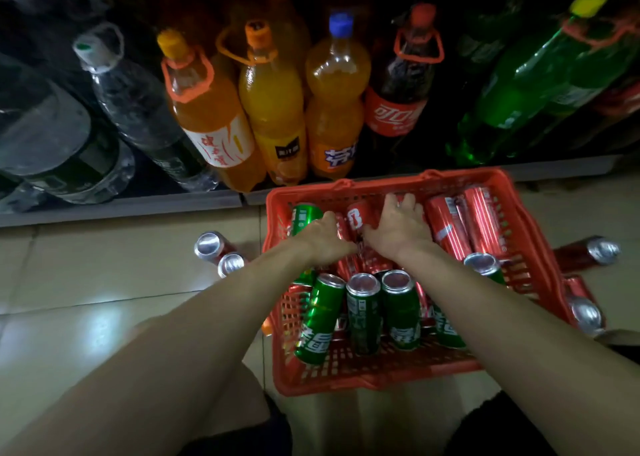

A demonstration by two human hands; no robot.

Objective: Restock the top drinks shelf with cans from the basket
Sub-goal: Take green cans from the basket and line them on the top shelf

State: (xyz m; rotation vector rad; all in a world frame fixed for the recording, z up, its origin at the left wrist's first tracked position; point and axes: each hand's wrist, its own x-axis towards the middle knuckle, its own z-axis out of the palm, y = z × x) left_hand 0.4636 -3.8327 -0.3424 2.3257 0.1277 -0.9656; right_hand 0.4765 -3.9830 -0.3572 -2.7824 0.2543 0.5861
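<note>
- The left hand (323, 236) reaches into the red plastic lattice basket (381, 381) and curls down over slim red aluminium cans (450, 227) lying in its far half; it seems to be grasping one, though its fingers are hidden behind the knuckles.
- The right hand (400, 229) lies just beside it, fingers bent over another red can in the same pile, and looks to be taking hold too.
- Judged step: the pick-up, gathering cans before any go up to the shelf.
- The next move calls for a firm grip on each can, then a lift clear of the basket wall and up to the top shelf, which is out of view.
- The red cans lie on their sides in a loose heap; slim green aluminium cans (363, 312) lean together in the near half, silver tops toward the camera.
- Loose cans (220, 253) also stand on the pale tiled floor (86, 282) to the basket's left and lie to its right.
- Beyond the basket, large soft-drink bottles (273, 102) fill the bottom shelf.
</note>
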